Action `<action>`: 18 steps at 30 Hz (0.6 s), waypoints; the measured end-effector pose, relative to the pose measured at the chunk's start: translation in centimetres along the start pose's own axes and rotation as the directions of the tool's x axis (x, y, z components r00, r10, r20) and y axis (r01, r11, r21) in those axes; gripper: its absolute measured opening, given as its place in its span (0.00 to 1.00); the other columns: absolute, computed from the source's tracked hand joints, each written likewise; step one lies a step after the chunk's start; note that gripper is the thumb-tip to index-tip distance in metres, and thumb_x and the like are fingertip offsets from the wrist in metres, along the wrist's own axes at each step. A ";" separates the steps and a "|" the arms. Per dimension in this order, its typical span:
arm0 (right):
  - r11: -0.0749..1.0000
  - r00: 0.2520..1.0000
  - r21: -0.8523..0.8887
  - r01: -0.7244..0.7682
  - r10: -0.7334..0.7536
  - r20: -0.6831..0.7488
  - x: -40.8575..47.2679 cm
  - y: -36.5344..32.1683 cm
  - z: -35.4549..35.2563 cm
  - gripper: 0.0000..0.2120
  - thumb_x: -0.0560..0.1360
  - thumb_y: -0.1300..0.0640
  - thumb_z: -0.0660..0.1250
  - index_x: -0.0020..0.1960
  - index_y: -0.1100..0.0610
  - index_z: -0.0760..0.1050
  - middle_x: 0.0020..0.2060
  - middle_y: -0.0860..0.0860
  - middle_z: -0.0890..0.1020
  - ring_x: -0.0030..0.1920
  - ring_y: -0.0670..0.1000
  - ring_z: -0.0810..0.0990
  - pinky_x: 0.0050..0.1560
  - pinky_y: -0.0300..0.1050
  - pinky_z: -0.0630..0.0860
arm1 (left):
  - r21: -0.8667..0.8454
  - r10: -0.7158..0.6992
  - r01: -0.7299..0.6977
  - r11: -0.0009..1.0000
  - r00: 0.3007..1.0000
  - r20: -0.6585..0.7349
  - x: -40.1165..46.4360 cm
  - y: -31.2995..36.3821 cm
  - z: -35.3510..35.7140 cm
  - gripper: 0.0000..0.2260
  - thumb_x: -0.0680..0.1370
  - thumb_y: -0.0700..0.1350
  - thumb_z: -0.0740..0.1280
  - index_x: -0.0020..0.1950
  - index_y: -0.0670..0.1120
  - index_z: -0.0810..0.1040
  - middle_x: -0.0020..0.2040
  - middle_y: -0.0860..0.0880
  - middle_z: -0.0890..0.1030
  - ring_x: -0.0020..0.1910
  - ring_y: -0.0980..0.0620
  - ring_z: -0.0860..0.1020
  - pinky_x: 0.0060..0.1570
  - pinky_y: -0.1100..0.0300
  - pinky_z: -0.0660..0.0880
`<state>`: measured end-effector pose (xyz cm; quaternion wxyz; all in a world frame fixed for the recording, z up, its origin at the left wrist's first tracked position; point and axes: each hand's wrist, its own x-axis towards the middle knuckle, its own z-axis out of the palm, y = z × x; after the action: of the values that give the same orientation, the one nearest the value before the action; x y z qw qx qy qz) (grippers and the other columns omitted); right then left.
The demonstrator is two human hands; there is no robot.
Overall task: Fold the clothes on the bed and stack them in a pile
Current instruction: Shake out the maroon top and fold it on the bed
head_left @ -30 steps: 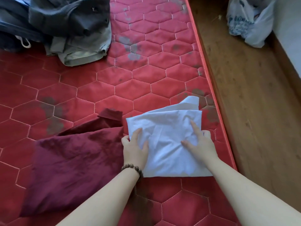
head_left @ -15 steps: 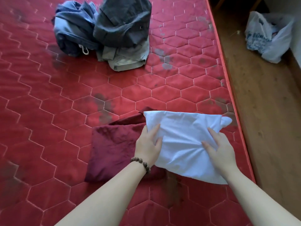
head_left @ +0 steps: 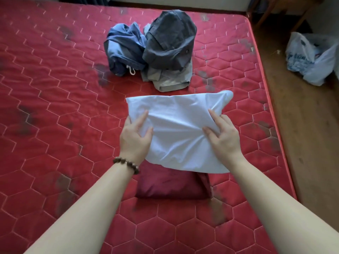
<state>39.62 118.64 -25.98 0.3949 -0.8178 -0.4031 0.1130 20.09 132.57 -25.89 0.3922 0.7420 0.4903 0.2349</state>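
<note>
Nearest the camera, two bare forearms reach forward over the red quilted mattress (head_left: 55, 125), the left one wearing a beaded bracelet (head_left: 126, 165) at the wrist. Just beyond lies a maroon garment (head_left: 172, 186), folded into a flat block on the mattress. Partly over its far edge is the folded white garment (head_left: 179, 129), held by both hands and, as far as the view tells, lifted a little off the bed.

The left hand (head_left: 134, 138) grips the white garment's left edge, thumb on top and fingers tucked underneath. The right hand (head_left: 222, 136) pinches the right side, fingers spread on the cloth with a gather of fabric bunched under them. Both wrists are fairly straight, palms turned inward toward each other.

The step in hand looks to be carrying the white piece to a stack. To do it well, keep the fold flat — support it from below on both sides so the layers do not slide apart — and lower it square onto the pile before letting go, then smooth the bunched right corner.

Farther off sit a crumpled blue garment (head_left: 124, 50) and a dark grey garment (head_left: 170, 39) lying on a pale folded piece (head_left: 170, 79). On the wooden floor (head_left: 300, 143) at far right stands a white plastic bag (head_left: 310, 57).
</note>
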 end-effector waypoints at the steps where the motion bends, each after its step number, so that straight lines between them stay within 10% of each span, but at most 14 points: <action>1: 1.000 1.000 0.029 0.007 -0.007 -0.001 0.2 -0.6 0.5 0.24 0.74 0.61 0.70 0.70 0.56 0.71 0.48 0.48 0.74 0.48 0.42 0.72 0.50 0.25 0.65 | -0.002 0.002 -0.002 1.000 1.000 -0.022 0.1 -0.2 -0.9 0.23 0.75 0.42 0.69 0.69 0.53 0.73 0.70 0.42 0.69 0.69 0.47 0.69 0.69 0.54 0.66; 7: 0.990 0.988 0.093 -0.102 0.090 0.123 -3.8 4.2 5.6 0.25 0.75 0.60 0.70 0.70 0.52 0.70 0.51 0.47 0.74 0.51 0.38 0.72 0.53 0.22 0.64 | 0.028 -0.040 0.040 0.999 0.999 -0.019 -3.0 -6.9 1.1 0.23 0.75 0.44 0.70 0.69 0.57 0.73 0.64 0.46 0.72 0.60 0.52 0.73 0.60 0.61 0.69; 13: 0.910 0.860 -0.181 -0.374 0.413 0.298 -11.1 16.4 11.0 0.29 0.76 0.57 0.68 0.74 0.49 0.63 0.57 0.53 0.72 0.53 0.46 0.70 0.51 0.36 0.63 | 0.278 -0.284 0.172 0.945 0.854 0.436 -6.4 -18.2 10.0 0.29 0.77 0.41 0.66 0.76 0.47 0.61 0.74 0.50 0.59 0.68 0.50 0.69 0.63 0.64 0.65; 18: 0.902 0.850 -0.159 -0.402 0.432 0.303 -11.0 18.6 11.5 0.34 0.73 0.53 0.71 0.73 0.39 0.60 0.52 0.48 0.70 0.48 0.36 0.68 0.48 0.35 0.64 | 0.225 -0.275 0.206 0.952 0.900 0.338 -6.2 -20.0 12.0 0.25 0.76 0.41 0.67 0.73 0.47 0.67 0.67 0.47 0.64 0.60 0.49 0.72 0.57 0.65 0.65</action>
<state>37.30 110.04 -48.82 0.2507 -0.8718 -0.2810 0.3133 15.50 126.92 -48.88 0.4322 0.7391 0.5166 -0.0039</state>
